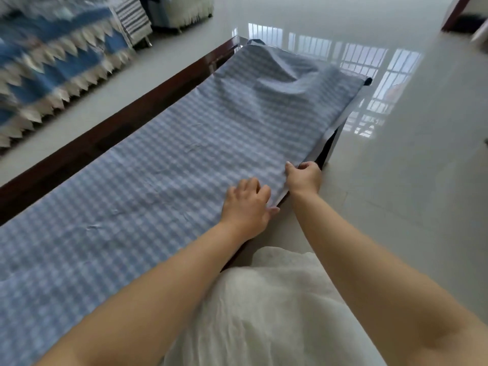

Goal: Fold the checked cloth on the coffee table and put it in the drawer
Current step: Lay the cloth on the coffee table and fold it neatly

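Checked cloth point(169, 165) over coffee table point(111, 130), near sofa point(47, 64).

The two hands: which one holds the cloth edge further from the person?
The right hand pinches the checked cloth edge further away; the left hand grips nearer.

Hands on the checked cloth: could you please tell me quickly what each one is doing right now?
Left hand: rests on the checked cloth, fingers curled at its near edge.
Right hand: pinches the same edge.
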`<control>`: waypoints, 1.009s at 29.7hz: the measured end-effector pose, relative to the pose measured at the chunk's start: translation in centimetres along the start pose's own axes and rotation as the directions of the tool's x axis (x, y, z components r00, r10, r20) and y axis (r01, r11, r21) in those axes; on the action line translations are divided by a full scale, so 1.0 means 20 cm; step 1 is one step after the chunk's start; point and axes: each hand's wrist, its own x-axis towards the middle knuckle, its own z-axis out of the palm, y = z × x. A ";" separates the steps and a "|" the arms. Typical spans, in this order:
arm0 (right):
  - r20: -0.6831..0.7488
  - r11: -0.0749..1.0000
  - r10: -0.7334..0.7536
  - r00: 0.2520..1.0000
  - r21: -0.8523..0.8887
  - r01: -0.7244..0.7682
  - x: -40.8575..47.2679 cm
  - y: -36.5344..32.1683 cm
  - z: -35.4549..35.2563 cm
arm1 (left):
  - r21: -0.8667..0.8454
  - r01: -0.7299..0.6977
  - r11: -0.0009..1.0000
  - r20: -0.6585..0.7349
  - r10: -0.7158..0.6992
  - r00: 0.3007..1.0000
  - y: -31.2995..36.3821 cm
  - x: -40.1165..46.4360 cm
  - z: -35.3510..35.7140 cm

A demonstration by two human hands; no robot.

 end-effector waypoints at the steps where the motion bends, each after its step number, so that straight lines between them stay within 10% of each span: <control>1: 0.013 0.998 -0.047 0.999 -0.049 0.048 -0.02 -0.02 -0.01 | 0.017 0.019 1.000 0.044 -0.019 0.999 0.01 -0.01 0.00; 7: 0.009 0.973 -0.159 0.987 -0.170 0.159 -0.07 -0.07 -0.04 | 0.108 0.092 0.990 0.024 -0.095 0.995 -0.01 -0.09 0.04; 11: -0.078 0.997 0.035 0.996 0.070 -0.029 -0.15 -0.14 -0.03 | 0.030 0.118 0.993 0.102 -0.120 0.987 -0.02 -0.20 0.03; 17: 0.146 0.989 0.136 0.980 -0.074 -0.127 -0.27 -0.08 0.06 | 0.031 0.191 0.981 0.127 -0.193 0.973 -0.17 -0.30 -0.12; 24: 0.711 0.920 0.354 0.607 -0.151 -0.360 -0.84 -0.01 0.30 | 0.342 0.470 0.814 0.203 -0.552 0.809 -0.69 -0.60 -0.42; 30: 0.303 0.757 0.388 0.870 0.434 -0.489 -0.81 0.03 0.26 | 0.494 0.457 0.739 0.403 -0.661 0.633 -0.80 -0.74 -0.52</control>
